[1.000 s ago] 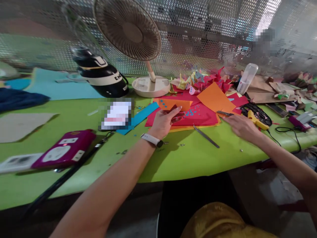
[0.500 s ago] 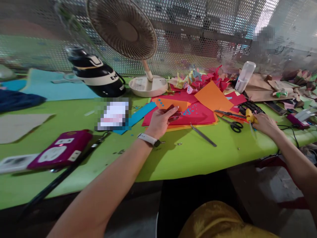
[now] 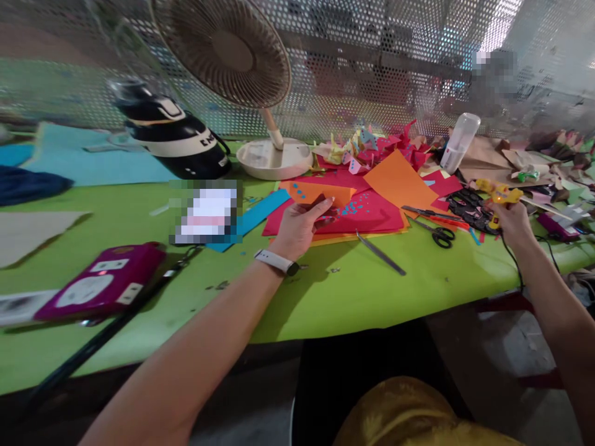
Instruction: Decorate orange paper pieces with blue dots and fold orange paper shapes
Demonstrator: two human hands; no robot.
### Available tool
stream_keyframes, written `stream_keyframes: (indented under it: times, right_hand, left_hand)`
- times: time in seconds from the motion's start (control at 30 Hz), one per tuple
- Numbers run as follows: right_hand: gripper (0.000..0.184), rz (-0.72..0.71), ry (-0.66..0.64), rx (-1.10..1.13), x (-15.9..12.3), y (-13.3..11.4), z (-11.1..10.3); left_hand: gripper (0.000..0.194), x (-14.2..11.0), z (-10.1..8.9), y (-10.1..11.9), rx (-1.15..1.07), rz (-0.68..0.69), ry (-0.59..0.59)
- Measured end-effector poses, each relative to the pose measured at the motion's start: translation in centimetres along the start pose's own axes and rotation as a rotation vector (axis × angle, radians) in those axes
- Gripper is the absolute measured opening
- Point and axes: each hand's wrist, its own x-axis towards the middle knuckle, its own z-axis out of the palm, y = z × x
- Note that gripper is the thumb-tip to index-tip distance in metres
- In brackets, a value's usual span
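L hand (image 3: pixel 296 230): orange ppr (image 3: pixel 343 197) | R hand (image 3: pixel 515 224): yel. glue gun (image 3: pixel 506 196), prob.

We wear a pale-strapped, dark-faced wristwatch (image 3: pixel 274 261) just behind our left hand (image 3: pixel 297 230) and a patterned mustard-yellow garment (image 3: pixel 409 412) below it.

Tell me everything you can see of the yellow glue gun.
The yellow, plastic-looking glue gun is gripped in the bare right hand, near a black openwork disc. An orange light glows on its side; a thin pale stick juts from its right end. A black cord hangs below its handle.
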Motion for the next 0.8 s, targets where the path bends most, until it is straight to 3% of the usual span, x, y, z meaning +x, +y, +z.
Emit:
stream_keyframes:
  times: [0.1,0.17,0.37,0.47,0.63,0.8]
  right_hand:
    - [0.020,0.108,-0.216,0.491,-1.1,-2.6,1.7]
    - [0.030,0.143,-0.328,0.695,-2.1,-5.0,3.3]
    - [0.034,0.070,-0.497,0.867,-3.7,-12.8,7.6]
    - [0.034,0.013,-0.594,0.943,-4.2,-15.4,9.4]
    - [0.033,-0.106,-0.723,0.886,-6.3,-15.9,12.2]
    - [0.034,-0.273,-0.667,0.809,-8.1,-15.0,13.3]
  left_hand:
    - [0.038,0.1,-0.1,-0.3,0.002,0.000,-0.009]
    - [0.041,0.2,-0.2,-0.4,0.006,-0.007,-0.020]
    - [0.046,-0.1,-0.3,-0.1,0.001,-0.005,-0.060]
    - [0.046,-0.3,-0.1,0.1,0.013,-0.014,-0.073]
    - [0.042,-0.4,0.1,-0.1,0.051,-0.025,-0.097]
    - [0.035,-0.8,0.3,-0.1,0.115,0.017,-0.145]
